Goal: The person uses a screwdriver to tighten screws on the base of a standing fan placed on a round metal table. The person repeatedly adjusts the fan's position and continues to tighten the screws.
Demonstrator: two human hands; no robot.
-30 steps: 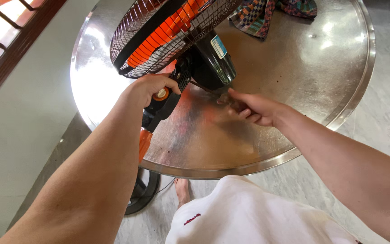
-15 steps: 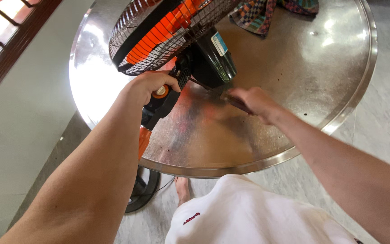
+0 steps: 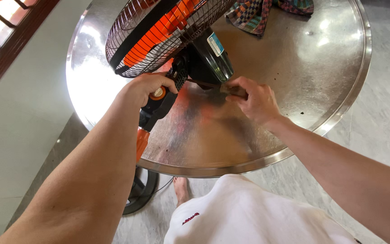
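A stand fan with a dark wire grille (image 3: 159, 36) and orange blades leans over a round steel table (image 3: 335, 72). My left hand (image 3: 143, 88) grips the fan's neck beside an orange knob (image 3: 158, 93), just under the grille. My right hand (image 3: 256, 101) is closed on a thin tool with a brownish handle (image 3: 231, 89), its dark shaft reaching to the black motor housing (image 3: 211, 58) at the back of the fan. The tool's tip is hidden against the housing.
A checked cloth (image 3: 262, 11) lies at the table's far edge. The fan's orange pole (image 3: 141, 142) runs down past the table rim to a black round base (image 3: 141, 194) on the tiled floor, next to my bare foot (image 3: 181, 190). A dark wooden window frame (image 3: 5, 49) is at left.
My right hand has moved up and left across the table, bringing the tool against the motor housing. My left hand keeps its grip on the fan's neck.
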